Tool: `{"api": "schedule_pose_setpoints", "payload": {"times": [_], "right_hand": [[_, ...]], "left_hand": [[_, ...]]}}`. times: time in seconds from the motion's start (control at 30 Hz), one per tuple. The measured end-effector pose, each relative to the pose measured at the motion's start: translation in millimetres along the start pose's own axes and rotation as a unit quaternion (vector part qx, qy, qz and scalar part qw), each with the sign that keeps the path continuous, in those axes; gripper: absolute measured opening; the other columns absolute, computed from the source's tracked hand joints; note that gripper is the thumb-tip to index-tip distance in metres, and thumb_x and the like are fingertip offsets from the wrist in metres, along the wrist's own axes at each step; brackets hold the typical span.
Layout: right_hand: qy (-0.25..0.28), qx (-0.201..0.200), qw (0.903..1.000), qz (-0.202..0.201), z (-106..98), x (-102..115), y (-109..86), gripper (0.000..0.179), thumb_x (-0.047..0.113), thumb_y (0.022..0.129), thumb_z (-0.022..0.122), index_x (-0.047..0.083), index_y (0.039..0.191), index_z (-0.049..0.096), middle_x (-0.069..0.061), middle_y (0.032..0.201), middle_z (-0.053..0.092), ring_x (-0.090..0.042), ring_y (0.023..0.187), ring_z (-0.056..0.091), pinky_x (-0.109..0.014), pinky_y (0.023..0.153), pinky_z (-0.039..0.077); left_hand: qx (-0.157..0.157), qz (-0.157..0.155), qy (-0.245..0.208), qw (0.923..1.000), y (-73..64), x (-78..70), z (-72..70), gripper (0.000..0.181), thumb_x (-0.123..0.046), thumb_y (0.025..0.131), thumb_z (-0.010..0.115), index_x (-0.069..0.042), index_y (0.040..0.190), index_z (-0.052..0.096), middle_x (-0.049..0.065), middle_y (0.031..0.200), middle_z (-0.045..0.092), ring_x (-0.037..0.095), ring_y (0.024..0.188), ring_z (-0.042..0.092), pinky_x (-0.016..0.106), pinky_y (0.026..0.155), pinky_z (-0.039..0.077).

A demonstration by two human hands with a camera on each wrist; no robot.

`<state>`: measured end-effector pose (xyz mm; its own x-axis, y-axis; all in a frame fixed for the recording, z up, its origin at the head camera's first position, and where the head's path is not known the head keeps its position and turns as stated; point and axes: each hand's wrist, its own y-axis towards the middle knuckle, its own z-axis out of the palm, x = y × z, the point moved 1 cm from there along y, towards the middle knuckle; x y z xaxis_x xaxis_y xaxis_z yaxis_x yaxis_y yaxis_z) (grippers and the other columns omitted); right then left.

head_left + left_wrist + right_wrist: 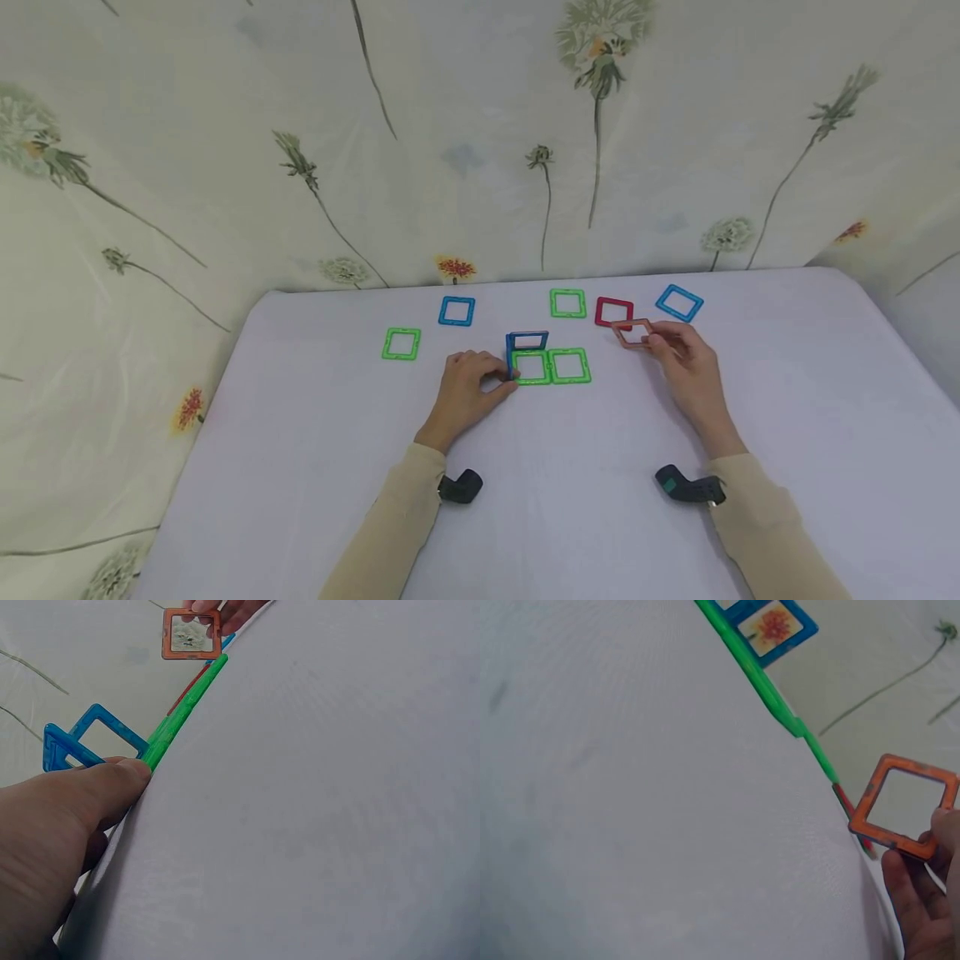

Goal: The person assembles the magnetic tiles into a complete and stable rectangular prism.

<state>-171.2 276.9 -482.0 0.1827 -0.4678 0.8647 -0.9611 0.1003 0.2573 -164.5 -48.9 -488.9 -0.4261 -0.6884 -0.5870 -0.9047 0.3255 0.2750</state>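
With curled fingers, my left hand (465, 392) pinches the near left corner of a small frame structure, at an upright blue magnetic tile (510, 358). A second blue magnetic tile (530, 333) stands along the back edge of a flat green tile (532, 382). Another green tile (572, 380) lies flat against that one's right side. Up off the table, my right hand (693, 371) grips an orange square magnetic tile (870, 796) by one side, between thumb and fingers. The left fingertips behind the blue tile are partly hidden.
Loose tiles lie on the white table (300, 467): a green one (401, 357) and a blue one (457, 322) at left, a green one (567, 315) behind, a red one (614, 300) and a blue one (675, 313) at right. A flowered cloth (465, 208) hangs behind.
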Motion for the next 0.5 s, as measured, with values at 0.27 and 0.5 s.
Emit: {"api": "schedule_pose_setpoints", "payload": {"times": [0.27,0.5], "right_hand": [[0.004,0.008,1.0,0.002,7,1,3.3,0.033,0.025,0.096,0.054,0.006,0.123,0.054,0.005,0.117,0.056,0.009,0.103,0.052,-0.003,0.084,0.042],[0.006,0.021,0.9997,0.013,14,7,5.4,0.033,0.02,0.096,0.054,0.005,0.125,0.053,-0.011,0.123,0.056,0.011,0.105,0.048,-0.001,0.085,0.039]], "left_hand": [[-0.008,0.006,-0.002,1.0,-0.1,-0.8,-0.8,0.015,-0.03,0.082,0.074,-0.023,0.095,0.07,-0.011,0.089,0.069,0.007,0.087,0.057,0.038,0.097,0.035],[-0.006,0.006,-0.003,1.0,-0.1,-0.4,0.3,0.014,-0.03,0.083,0.073,-0.024,0.095,0.069,-0.012,0.09,0.069,0.006,0.088,0.057,0.037,0.098,0.034]]}}
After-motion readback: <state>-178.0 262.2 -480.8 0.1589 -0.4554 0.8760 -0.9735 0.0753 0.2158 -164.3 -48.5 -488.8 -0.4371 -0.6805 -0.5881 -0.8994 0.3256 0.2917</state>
